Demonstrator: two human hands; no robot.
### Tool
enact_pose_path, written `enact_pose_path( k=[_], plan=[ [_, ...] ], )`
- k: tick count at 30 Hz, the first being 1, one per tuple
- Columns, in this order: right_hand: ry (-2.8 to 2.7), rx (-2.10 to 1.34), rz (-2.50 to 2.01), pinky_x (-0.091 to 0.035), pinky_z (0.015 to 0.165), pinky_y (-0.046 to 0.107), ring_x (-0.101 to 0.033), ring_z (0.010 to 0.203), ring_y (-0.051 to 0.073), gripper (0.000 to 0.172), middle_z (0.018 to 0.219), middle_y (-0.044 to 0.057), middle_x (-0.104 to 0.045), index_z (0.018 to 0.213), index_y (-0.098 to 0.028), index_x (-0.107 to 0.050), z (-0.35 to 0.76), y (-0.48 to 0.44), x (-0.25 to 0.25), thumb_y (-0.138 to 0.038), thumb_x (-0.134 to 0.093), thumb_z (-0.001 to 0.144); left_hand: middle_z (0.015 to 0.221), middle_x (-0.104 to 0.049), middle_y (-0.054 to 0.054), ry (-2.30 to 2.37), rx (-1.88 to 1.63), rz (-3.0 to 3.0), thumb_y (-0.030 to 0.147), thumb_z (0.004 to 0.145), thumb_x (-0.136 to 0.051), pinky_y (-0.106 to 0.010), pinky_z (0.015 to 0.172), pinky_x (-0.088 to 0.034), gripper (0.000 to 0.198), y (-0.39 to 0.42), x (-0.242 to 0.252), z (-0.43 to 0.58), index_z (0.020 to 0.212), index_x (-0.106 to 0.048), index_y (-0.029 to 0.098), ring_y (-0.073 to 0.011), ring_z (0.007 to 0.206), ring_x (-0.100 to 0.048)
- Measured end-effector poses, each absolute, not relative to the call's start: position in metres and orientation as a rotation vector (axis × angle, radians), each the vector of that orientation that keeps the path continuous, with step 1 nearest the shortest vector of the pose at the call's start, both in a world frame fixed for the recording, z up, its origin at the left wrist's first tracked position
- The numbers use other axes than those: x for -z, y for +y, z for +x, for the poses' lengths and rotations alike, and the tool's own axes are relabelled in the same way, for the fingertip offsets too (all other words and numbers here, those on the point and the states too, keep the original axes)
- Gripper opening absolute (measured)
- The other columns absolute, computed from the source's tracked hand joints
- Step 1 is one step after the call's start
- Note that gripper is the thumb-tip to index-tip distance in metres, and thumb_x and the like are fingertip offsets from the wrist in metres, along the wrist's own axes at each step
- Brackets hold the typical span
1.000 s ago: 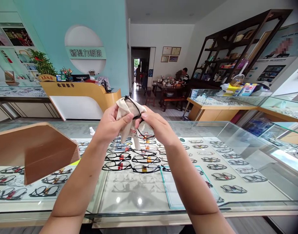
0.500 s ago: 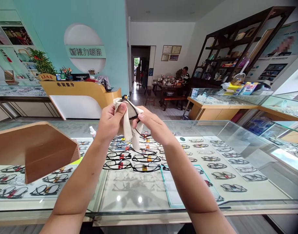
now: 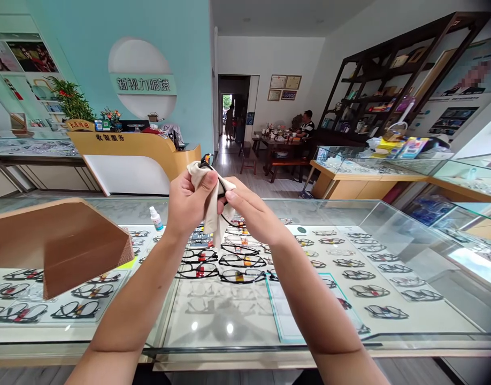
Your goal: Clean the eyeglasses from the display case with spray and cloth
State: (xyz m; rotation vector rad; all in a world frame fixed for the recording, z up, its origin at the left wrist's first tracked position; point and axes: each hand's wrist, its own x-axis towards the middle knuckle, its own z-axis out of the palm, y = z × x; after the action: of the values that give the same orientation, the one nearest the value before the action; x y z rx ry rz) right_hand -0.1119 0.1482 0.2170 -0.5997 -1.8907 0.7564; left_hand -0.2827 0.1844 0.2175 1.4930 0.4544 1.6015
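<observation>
Above the glass counter, my left hand is closed on a cream cloth, its thumb pressing the cloth over one lens of a pair of black glasses. My right hand pinches the frame of the same glasses from the right, thumb and fingers together. One temple arm curves down below the hands. Most of the lenses are hidden by the cloth and fingers. Beneath, rows of glasses lie inside the counter.
A small white spray bottle stands on the glass counter beyond my left forearm. A brown board covers part of the left side. Behind are a reception desk and a seated person.
My left thumb and the cloth have shifted slightly to the right over the lens, covering more of it. The spray bottle shows more fully beside my left forearm.
</observation>
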Motion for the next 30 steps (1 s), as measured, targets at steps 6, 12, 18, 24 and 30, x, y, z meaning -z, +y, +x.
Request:
enact_pose_path(
  k=[6, 12, 18, 24, 30],
  plan=[
    [-1.816, -0.892, -0.613, -0.049, 0.084, 0.035, -0.058, 0.092, 0.019, 0.049, 0.113, 0.006, -0.061, 0.087, -0.021, -0.072, -0.097, 0.147, -0.223, -0.056, -0.052, 0.115, 0.068, -0.069, -0.002, 0.488, -1.472, 1.651, 0.064, 0.082, -0.096, -0.028, 0.048, -0.051, 0.05, 0.195, -0.222, -0.304, 0.085, -0.071, 0.021, -0.0168, 0.055, -0.064],
    [-1.869, -0.857, -0.644, -0.048, 0.09, 0.035, -0.059, 0.093, 0.02, 0.051, 0.096, 0.004, -0.067, 0.088, -0.022, -0.069, -0.103, 0.145, -0.221, -0.061, -0.05, 0.115, 0.063, -0.069, 0.002, 0.406, -1.5, 1.654, 0.058, 0.074, -0.104, -0.029, 0.047, -0.054, 0.053, 0.185, -0.219, -0.289, 0.094, -0.068, 0.025, -0.0167, 0.048, -0.064],
    [-1.888, -0.912, -0.595, -0.048, 0.098, 0.034, -0.062, 0.099, 0.02, 0.048, 0.102, 0.003, -0.069, 0.092, -0.023, -0.068, -0.117, 0.147, -0.214, -0.058, -0.048, 0.117, 0.051, -0.052, 0.007, 0.513, -1.82, 1.43, 0.071, 0.087, -0.089, -0.025, 0.036, -0.039, 0.059, 0.177, -0.214, -0.275, 0.078, -0.055, 0.025, -0.0111, 0.037, -0.051],
    [-1.8, -0.959, -0.665, -0.046, 0.075, 0.033, -0.057, 0.079, 0.018, 0.05, 0.091, 0.003, -0.068, 0.086, -0.022, -0.07, -0.096, 0.147, -0.222, -0.058, -0.052, 0.114, 0.065, -0.066, -0.001, 0.463, -1.524, 1.551, 0.07, 0.085, -0.091, -0.028, 0.045, -0.051, 0.053, 0.192, -0.216, -0.295, 0.086, -0.069, 0.022, -0.0168, 0.052, -0.065],
    [-1.864, -0.828, -0.636, -0.047, 0.084, 0.033, -0.057, 0.086, 0.019, 0.05, 0.092, 0.003, -0.066, 0.085, -0.022, -0.068, -0.098, 0.142, -0.225, -0.058, -0.051, 0.116, 0.068, -0.072, 0.002, 0.367, -1.53, 1.634, 0.058, 0.077, -0.103, -0.028, 0.051, -0.056, 0.053, 0.185, -0.214, -0.284, 0.1, -0.068, 0.024, -0.0163, 0.053, -0.068]
  ],
)
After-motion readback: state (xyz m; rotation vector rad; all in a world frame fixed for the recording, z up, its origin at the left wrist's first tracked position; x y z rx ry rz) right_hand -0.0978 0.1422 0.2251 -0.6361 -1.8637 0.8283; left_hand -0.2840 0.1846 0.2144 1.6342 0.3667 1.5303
